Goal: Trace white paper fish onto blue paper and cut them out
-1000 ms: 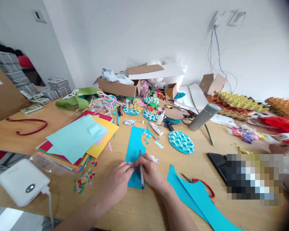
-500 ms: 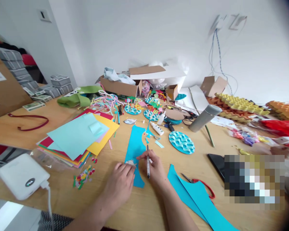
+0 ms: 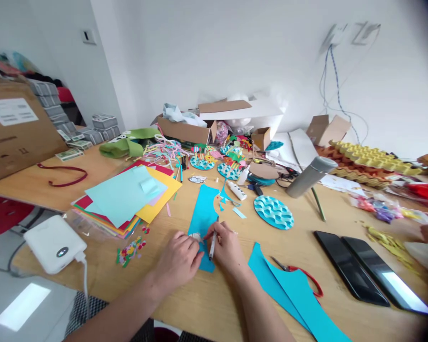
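My left hand [image 3: 180, 254] is closed, its bent fingers pressing the edge of a small white paper cutout [image 3: 195, 235] onto a blue sheet [image 3: 203, 206]. The cutout is partly hidden under my fingertips, and its outline is hard to make out. My right hand [image 3: 227, 247] grips a marker pen [image 3: 213, 246] beside it, the fingertips close to the cutout. The pen's tip is hidden by my fingers. To the right of my right hand lie two overlapping blue paper pieces [image 3: 285, 289] and red-handled scissors [image 3: 312, 282].
Stacked coloured paper [image 3: 114, 197] and a white power bank [image 3: 55, 244] lie to the left. Glue bottles [image 3: 237, 191], a wavy-patterned blue disc [image 3: 274, 212] and a grey flask [image 3: 311, 175] stand or lie beyond. Two phones [image 3: 351, 266] rest on the right.
The view has swung left, so things sit farther right. My left thumb now shows beside the blue sheet. The pen leans more in my right hand.
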Available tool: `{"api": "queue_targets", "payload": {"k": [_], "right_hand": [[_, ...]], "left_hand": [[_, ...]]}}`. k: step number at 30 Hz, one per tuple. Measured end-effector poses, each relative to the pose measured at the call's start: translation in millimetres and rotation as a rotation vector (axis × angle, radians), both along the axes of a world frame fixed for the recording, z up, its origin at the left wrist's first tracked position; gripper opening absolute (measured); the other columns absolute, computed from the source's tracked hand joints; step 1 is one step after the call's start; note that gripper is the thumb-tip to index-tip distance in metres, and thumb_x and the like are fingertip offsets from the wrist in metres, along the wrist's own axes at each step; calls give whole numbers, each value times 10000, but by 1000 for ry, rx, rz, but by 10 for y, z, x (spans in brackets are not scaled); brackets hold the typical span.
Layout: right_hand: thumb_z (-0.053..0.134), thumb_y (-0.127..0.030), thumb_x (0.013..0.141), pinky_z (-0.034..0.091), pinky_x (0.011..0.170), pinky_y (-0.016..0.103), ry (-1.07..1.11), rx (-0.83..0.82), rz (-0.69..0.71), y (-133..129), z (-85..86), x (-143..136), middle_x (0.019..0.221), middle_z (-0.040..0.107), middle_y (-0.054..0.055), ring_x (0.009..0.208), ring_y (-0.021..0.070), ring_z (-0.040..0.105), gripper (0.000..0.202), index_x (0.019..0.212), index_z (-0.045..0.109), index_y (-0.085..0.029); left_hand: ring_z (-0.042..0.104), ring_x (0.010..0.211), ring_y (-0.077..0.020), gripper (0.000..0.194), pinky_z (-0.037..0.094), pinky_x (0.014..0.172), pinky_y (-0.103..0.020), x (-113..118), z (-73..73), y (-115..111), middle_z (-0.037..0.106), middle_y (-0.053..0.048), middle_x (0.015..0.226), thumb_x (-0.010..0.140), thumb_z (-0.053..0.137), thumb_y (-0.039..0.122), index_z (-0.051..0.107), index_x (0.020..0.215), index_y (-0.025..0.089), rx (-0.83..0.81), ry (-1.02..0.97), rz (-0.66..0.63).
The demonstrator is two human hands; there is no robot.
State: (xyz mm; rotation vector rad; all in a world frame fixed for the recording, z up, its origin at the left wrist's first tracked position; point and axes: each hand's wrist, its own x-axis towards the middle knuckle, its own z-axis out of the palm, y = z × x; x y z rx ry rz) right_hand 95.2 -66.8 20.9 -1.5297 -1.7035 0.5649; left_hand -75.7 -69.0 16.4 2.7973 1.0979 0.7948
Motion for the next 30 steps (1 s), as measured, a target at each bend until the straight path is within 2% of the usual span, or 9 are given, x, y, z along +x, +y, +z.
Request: {"api": "queue_targets", "payload": {"k": [6,10,14,19,26,30], "right_hand": [[456,0,761,404,658,242,-47,7,17,15,-34,17,726,569,22,709,161,551,244,717,597,-194],[455,24,742,409,662,243,-47,-6,16,14,-9,19,722,572,23,715,163,557,266,720,610,-190],[456,15,761,414,668,253,-62,-16,6,5,22,11,742,563,31,707,163,552,266,722,623,-188],[495,4,757,419,671,261,-70,-28,7,9,42,19,755,558,34,705,167,552,236,716,622,-191],[494,-29,789,450,684,265,28,-37,56,-1,87,52,783,574,47,731,169,573,219,728,634,-186],[518,-171,867,468,739,300,242,-19,72,-10,142,84,840,620,63,800,190,603,144,820,653,-189]], "left_hand": [[604,779,-218,160,438,804,-416,9,-17,10,654,-59,808,931,451,182,564,817,175,-13,5,-8],[605,810,-220,167,437,815,-415,25,8,-12,656,-66,836,938,424,178,582,884,170,-17,14,1],[605,805,-228,199,437,819,-433,32,28,-47,659,-63,845,932,400,166,583,854,172,-26,22,23],[623,980,-250,195,428,886,-450,16,-25,-99,676,-95,1106,935,406,187,598,961,168,-20,3,20],[620,1065,-290,204,441,907,-456,53,-113,-177,666,-140,1184,914,472,246,606,1025,140,84,95,53],[633,1044,-293,203,470,871,-440,63,-130,-188,674,-140,1171,906,491,265,619,1006,143,97,117,55]]}}
